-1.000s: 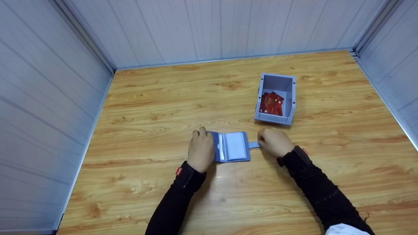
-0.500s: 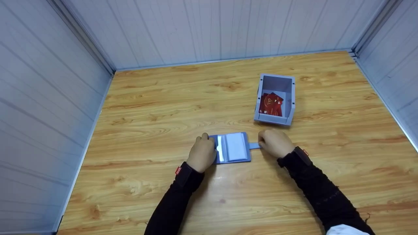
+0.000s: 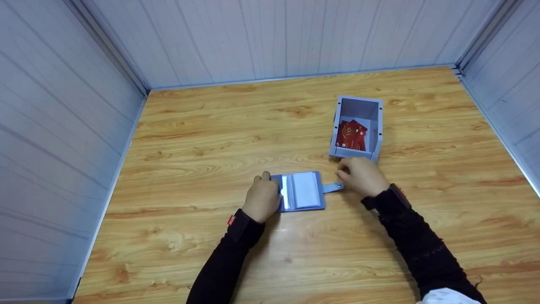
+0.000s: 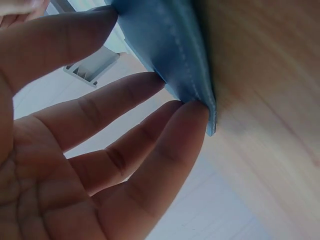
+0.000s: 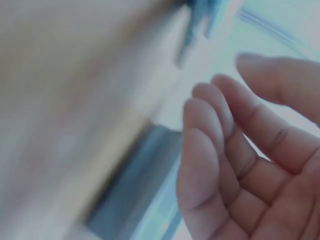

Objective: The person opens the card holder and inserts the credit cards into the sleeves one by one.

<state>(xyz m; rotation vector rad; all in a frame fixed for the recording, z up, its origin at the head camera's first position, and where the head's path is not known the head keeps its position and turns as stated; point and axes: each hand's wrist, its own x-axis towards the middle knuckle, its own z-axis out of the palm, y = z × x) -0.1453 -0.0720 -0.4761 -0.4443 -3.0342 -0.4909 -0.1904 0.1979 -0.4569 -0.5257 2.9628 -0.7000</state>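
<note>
Two hands show in the head view: the right hand [image 3: 363,175] has left the strap [image 3: 330,188], moving far toward the grey box [image 3: 352,153] of red cards [image 3: 351,134]. The unfolded wallet [image 3: 307,191] lies near, left of it, its snap [image 3: 340,185] now uncovered. Left wrist view: the left hand [image 4: 100,135] alone grips the wallet's cover. Right wrist view: loosely bent fingers [image 5: 199,165] hold nothing.

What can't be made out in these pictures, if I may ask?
Head view: left edge of the card holder, behind the left hand.
Head view: number of red cards in the gray bin; they overlap.
Left wrist: rest of the card holder, cut off by the top edge.
Right wrist: grain of the tabletop, blurred.
</note>
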